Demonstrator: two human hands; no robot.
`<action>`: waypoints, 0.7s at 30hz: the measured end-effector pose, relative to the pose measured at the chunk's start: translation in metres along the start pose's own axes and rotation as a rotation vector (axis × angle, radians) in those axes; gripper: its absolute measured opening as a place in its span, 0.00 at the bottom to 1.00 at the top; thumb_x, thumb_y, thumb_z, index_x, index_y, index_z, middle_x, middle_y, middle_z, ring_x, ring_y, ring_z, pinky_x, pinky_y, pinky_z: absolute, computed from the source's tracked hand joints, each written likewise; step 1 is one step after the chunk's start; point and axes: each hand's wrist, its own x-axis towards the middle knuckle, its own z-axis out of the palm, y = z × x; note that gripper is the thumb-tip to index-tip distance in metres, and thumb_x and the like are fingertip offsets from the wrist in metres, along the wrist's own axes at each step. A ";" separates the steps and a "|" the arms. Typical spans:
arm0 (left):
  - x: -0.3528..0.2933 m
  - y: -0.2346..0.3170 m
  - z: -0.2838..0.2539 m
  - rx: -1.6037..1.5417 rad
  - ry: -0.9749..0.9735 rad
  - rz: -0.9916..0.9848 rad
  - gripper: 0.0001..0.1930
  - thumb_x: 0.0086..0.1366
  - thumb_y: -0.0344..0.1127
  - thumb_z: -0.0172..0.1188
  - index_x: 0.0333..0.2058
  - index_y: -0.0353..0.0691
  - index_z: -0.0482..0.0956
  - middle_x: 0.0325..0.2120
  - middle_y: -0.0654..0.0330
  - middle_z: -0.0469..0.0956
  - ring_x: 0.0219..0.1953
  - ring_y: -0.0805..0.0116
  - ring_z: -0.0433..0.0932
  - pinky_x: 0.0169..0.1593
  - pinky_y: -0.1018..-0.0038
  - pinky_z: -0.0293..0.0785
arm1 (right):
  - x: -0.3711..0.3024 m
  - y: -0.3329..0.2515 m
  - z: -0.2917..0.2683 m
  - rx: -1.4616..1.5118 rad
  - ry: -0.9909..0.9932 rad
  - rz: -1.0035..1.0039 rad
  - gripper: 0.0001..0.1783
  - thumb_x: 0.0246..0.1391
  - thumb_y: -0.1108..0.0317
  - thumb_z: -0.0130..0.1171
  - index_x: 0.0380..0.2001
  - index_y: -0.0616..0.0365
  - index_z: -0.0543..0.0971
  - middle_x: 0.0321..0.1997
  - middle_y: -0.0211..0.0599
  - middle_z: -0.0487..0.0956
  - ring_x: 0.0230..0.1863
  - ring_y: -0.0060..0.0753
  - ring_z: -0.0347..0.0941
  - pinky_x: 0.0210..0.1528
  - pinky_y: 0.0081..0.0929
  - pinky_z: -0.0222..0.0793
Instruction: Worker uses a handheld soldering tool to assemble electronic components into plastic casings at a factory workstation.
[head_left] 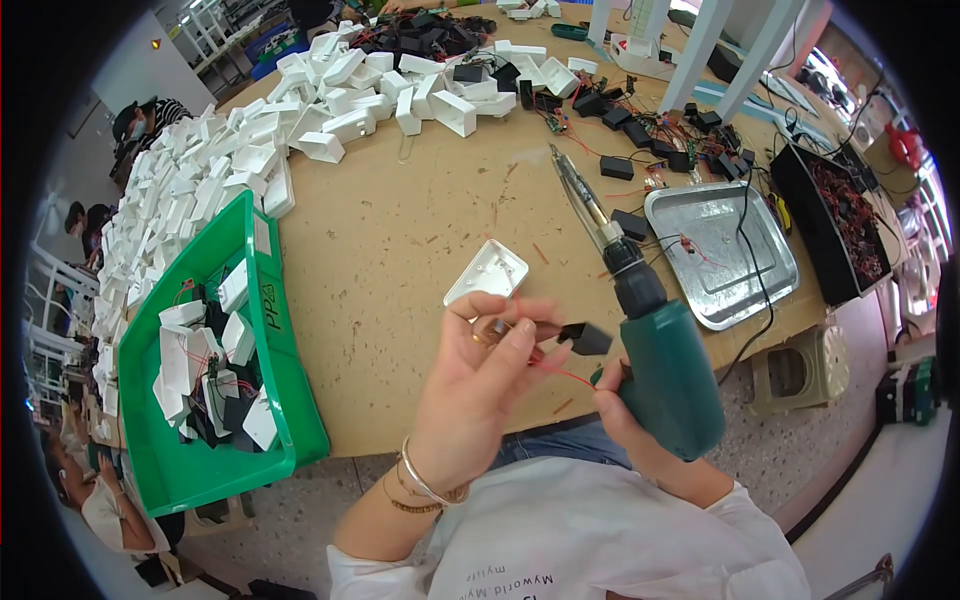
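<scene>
My left hand [483,375] is closed in a pinch over the near middle of the table. Between its fingers are a small black box [587,339] and a thin red wire [572,376]; the fingertips are blurred by motion. Just beyond them lies an open white plastic housing [487,272], its hollow side up. In my right hand [637,425] is a green pistol-shaped soldering gun [668,365], its long metal tip pointing up and away to the left. The red wire runs from the left fingers to the right fingertips. The gun's body hides part of my right hand.
At left stands a green bin [290,400] with housings and wired parts. White housings [215,185] are heaped along the far left. Black boxes with wires [640,135] lie at far right, near a metal tray [715,310] and a black box of wires [815,225]. A cable crosses the tray.
</scene>
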 end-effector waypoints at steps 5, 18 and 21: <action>-0.011 0.005 -0.019 0.764 -0.130 0.042 0.12 0.61 0.29 0.56 0.43 0.34 0.71 0.34 0.62 0.76 0.38 0.76 0.72 0.42 0.81 0.67 | 0.005 -0.005 -0.003 0.063 0.073 -0.045 0.19 0.39 0.77 0.63 0.37 0.60 0.71 0.29 0.31 0.74 0.30 0.24 0.72 0.32 0.19 0.67; -0.020 0.031 -0.024 1.771 -0.097 0.568 0.02 0.53 0.32 0.60 0.26 0.43 0.76 0.21 0.62 0.73 0.33 0.64 0.71 0.48 0.60 0.53 | 0.027 -0.009 0.009 0.114 -0.101 -0.107 0.18 0.41 0.76 0.60 0.39 0.63 0.70 0.29 0.34 0.75 0.29 0.22 0.72 0.33 0.20 0.67; -0.012 0.035 -0.035 1.992 0.145 0.709 0.03 0.53 0.31 0.60 0.25 0.43 0.75 0.23 0.62 0.74 0.35 0.64 0.72 0.50 0.58 0.51 | 0.016 0.021 0.007 -0.055 0.019 -0.025 0.16 0.43 0.77 0.58 0.39 0.61 0.70 0.29 0.31 0.74 0.29 0.19 0.70 0.32 0.19 0.66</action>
